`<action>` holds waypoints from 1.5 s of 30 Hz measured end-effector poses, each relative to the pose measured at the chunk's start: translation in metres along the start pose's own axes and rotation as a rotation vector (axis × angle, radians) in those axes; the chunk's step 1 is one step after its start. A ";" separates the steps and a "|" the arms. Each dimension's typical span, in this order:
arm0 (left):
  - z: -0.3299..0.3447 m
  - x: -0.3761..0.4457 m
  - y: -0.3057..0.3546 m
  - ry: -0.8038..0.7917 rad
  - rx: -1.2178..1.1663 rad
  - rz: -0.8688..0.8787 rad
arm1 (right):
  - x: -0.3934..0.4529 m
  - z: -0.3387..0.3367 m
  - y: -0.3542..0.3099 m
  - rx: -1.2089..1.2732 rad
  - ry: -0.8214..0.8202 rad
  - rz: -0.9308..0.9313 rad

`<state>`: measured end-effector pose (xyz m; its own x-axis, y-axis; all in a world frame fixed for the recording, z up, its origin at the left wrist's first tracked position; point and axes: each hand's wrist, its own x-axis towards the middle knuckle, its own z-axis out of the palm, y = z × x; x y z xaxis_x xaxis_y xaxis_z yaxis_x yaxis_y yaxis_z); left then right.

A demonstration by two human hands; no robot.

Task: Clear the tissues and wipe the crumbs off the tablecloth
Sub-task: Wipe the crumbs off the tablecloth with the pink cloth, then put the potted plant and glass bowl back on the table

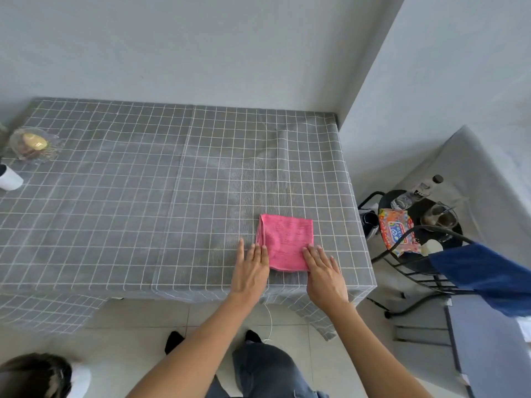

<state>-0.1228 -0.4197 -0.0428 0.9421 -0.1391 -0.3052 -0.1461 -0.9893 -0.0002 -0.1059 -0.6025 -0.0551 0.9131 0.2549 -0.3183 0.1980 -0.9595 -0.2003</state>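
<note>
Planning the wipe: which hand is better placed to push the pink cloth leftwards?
Probably the right hand: it lies flat on the pink cloth; the left hand rests mostly on the tablecloth.

Bare forearms, no sleeves; left hand [249, 272], right hand [324, 275] bare, no rings. Blue-grey jeans [258, 369]; black shoes [172, 340].

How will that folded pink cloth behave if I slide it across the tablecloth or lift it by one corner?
The pink cloth looks soft and terry-like, so lifted by a corner it would probably flop open. Folded flat under both hands, it should slide as one pad, though it may drag on the checked tablecloth and bunch it.
</note>
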 end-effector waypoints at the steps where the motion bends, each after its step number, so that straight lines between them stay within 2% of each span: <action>1: 0.000 -0.001 0.002 0.000 0.002 -0.003 | 0.000 0.001 0.002 0.008 -0.008 -0.001; 6: 0.010 -0.011 0.002 -0.044 -0.019 -0.076 | -0.003 0.005 0.014 0.009 -0.095 -0.061; 8: 0.015 -0.014 -0.002 -0.029 -0.081 -0.112 | -0.002 0.001 0.016 0.102 -0.056 -0.082; 10: 0.014 -0.010 -0.006 0.060 -0.143 -0.128 | 0.007 -0.004 0.016 0.217 0.014 -0.074; 13: 0.004 0.008 -0.006 0.159 -0.250 -0.101 | 0.027 -0.012 0.006 0.254 0.103 -0.025; 18: -0.002 0.046 0.009 0.088 -0.259 -0.015 | 0.062 -0.009 -0.016 0.109 0.096 0.026; 22: 0.020 0.054 -0.002 -0.012 -0.286 -0.093 | 0.064 0.013 -0.010 0.135 0.063 0.029; 28: 0.024 0.054 -0.012 -0.047 -0.284 -0.059 | 0.061 0.018 -0.006 0.159 0.102 0.046; 34: 0.020 0.053 -0.015 -0.095 -0.287 -0.041 | 0.062 0.017 -0.006 0.139 0.056 0.060; 40: -0.005 0.051 -0.038 -0.097 -0.201 0.027 | 0.075 -0.016 -0.007 0.126 -0.064 0.075; 45: -0.033 0.046 -0.088 -0.067 -0.253 -0.097 | 0.095 -0.058 -0.028 0.092 -0.086 0.148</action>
<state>-0.0569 -0.3409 -0.0250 0.9247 -0.0480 -0.3777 0.0320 -0.9787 0.2027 -0.0042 -0.5582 -0.0255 0.8953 0.1244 -0.4278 0.0264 -0.9733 -0.2279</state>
